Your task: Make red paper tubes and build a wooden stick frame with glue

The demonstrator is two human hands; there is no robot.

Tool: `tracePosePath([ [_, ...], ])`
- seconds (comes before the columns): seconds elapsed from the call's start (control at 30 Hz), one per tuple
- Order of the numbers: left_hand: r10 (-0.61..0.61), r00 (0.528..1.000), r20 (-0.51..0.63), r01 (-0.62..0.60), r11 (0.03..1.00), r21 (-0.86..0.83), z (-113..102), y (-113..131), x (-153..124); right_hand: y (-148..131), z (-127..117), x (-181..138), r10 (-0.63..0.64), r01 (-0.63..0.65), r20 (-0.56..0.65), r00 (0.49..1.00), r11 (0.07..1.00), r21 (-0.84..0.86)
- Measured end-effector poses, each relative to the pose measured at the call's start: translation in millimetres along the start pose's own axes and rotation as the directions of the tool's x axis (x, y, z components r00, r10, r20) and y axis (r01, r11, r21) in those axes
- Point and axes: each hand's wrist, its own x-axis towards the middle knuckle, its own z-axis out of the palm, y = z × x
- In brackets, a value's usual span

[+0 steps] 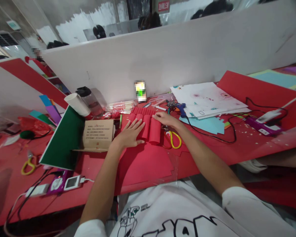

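Observation:
My left hand (130, 134) lies flat with its fingers spread over a row of rolled red paper tubes (145, 127), pressing on them and hiding part of the row. At the right end of the row is a wider red paper roll (154, 133). The bent fingers of my right hand (165, 119) close on its upper end. Beneath the tubes, a sheet of red paper (145, 164) spreads toward the table's front edge. Yellow-handled scissors (175, 140) lie just below my right hand.
A glue gun (179, 106) with a trailing cord and a stack of white printed sheets (209, 98) lie to the right. A cardboard box (98, 133) and a green board (64, 141) stand to the left. A lit phone (140, 91) leans on the white partition (162, 59).

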Motion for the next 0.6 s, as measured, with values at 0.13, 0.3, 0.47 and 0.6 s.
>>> tracePosePath([
  [0.13, -0.085, 0.992, -0.09, 0.071, 0.987, -0.146, -15.2, -13.7, -7.0, 0.3, -2.3, 4.0, -0.104, 0.086, -0.064, 0.993, 0.969, -0.231],
  [0.3, -0.242, 0.93, -0.278, 0.184, 0.958, -0.218, -5.2, -29.7, -3.8, 2.3, -5.2, 5.7, -0.097, 0.072, -0.066, 0.993, 0.948, -0.311],
  [0.47, -0.281, 0.934, -0.22, 0.227, 0.943, -0.244, 14.1, -40.4, 2.3, 4.4, -3.8, 9.1, -0.064, 0.039, -0.07, 0.995, 0.947, -0.319],
  [0.6, -0.224, 0.95, -0.219, 0.191, 0.968, -0.159, 13.2, -37.7, 3.8, 4.2, -1.5, 13.6, -0.074, 0.045, -0.067, 0.995, 0.929, -0.368],
])
